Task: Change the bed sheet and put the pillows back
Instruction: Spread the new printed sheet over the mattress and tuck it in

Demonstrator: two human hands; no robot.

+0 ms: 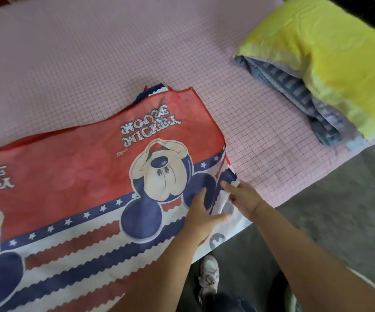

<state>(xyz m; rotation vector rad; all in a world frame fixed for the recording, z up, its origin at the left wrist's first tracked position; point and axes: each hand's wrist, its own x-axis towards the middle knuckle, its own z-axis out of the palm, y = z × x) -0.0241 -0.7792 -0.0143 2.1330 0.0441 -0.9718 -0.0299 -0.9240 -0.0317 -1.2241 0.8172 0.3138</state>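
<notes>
Barely begun, I judge: the sheet (80, 176) lies folded on the mattress (92, 64), left hand (202, 212) flat on it, right hand (242, 199) pinching its corner layers. Spreading and tucking remain, and the pillow (328, 52) waits at the bed's end

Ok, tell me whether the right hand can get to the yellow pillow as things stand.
Probably yes. Only bare checked mattress lies between the right hand and the yellow pillow. But that hand is pinching the edge of the folded sheet, so it must let go first.
</notes>
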